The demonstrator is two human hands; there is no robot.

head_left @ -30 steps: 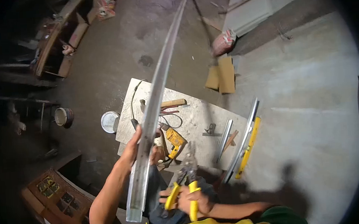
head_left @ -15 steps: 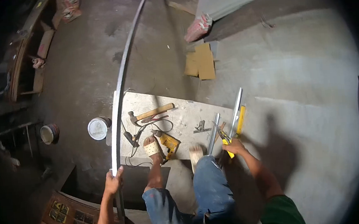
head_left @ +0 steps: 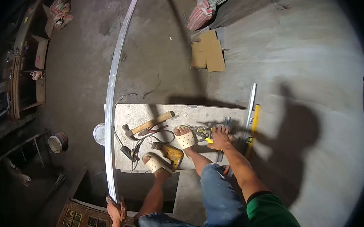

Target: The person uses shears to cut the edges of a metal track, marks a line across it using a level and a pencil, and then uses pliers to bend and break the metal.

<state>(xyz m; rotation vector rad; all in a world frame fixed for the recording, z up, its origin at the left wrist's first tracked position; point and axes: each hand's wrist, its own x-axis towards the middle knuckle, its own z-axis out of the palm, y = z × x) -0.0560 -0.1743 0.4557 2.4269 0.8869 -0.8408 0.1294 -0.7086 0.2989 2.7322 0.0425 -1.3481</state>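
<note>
My left hand [head_left: 117, 211] is closed round the near end of a long, silvery metal channel [head_left: 111, 86], which runs away past the top edge of the view. Low over the white board [head_left: 190, 113], my right hand [head_left: 221, 139] has its thumb against the yellow handle of a pair of tin snips [head_left: 209, 140]; part of the tool is hidden under the fingers. Shorter metal pieces [head_left: 251, 104] and a yellow spirit level [head_left: 254, 123] lie to the right of this hand.
On the board are a claw hammer [head_left: 149, 124], red-handled pliers [head_left: 153, 130] and a yellow power drill [head_left: 171, 155] with its cord, close to my sandalled feet [head_left: 185, 138]. Buckets [head_left: 58, 142] stand left. Cardboard [head_left: 209, 52] and a striped sack [head_left: 201, 15] lie beyond.
My right hand has moved left and forward with the snips, down to the board. My left hand and the channel's near end have come closer to me. My right foot has shifted left.
</note>
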